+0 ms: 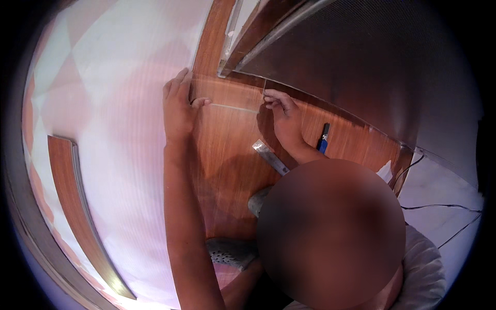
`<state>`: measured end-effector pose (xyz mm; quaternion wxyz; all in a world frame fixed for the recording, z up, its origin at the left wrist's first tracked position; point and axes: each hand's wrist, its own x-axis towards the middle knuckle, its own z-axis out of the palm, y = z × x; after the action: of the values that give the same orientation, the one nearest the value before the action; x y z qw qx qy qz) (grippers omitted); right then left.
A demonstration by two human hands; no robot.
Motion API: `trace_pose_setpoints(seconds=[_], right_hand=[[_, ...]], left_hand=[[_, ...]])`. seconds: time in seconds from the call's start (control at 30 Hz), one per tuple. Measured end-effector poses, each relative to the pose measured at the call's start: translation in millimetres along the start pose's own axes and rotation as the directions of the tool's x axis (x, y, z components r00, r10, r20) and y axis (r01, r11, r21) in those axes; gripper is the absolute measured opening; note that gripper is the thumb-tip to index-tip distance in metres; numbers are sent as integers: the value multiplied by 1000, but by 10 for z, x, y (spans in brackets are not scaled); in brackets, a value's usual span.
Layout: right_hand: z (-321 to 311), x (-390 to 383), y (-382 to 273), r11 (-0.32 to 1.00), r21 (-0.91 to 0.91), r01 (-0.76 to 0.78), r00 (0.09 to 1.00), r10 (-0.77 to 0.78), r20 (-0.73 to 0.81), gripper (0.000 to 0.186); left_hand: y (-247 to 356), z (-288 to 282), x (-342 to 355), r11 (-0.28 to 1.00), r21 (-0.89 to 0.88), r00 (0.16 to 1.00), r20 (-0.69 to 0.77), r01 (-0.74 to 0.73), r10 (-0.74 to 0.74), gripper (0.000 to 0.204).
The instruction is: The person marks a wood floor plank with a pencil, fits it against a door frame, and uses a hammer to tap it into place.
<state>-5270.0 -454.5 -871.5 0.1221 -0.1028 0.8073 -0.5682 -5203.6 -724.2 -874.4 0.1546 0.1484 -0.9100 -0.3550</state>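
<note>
My left hand [180, 103] lies with fingers stretched forward and thumb spread, at the left edge of a wood-look plank surface [222, 155]. The thumb rests near a thin pale line [235, 107] that crosses the planks. At the line's right end, my right hand [283, 111] has its fingers bent together by a thin dark upright edge; whatever they pinch is too small to make out. Below the right wrist lies a metal ruler [271, 157]. A blue and black utility knife [324, 139] rests just right of that forearm.
Long wood-look strips [77, 201] lie at the left on the pale patterned floor [124, 155]. A dark panel [351, 62] with a wooden frame [258, 36] borders the far side. Black cables [439, 206] run at the right. A grey perforated shoe [232, 253] stands close by.
</note>
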Motion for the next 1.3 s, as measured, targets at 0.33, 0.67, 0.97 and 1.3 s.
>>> trace_pose_setpoints(seconds=[0.33,0.67,0.97,1.3], right_hand=[[21,104,-495,733,435,-523,836,539,97,27],[-45,184,-496,693,425,-583,799,585,140,17],[-61,179,-476,697,430,-573,809,565,162,19],[-174,212,-476,649,459,-607,793,532,295,19]], left_hand=[[363,121,-234,909,202,919,-235,364,-316,44],[206,3,-76,904,40,898,-148,425,-415,42],[240,-84,-211,841,-139,824,-172,522,-540,25],[203,-14,-215,878,-113,849,-224,465,-479,33]])
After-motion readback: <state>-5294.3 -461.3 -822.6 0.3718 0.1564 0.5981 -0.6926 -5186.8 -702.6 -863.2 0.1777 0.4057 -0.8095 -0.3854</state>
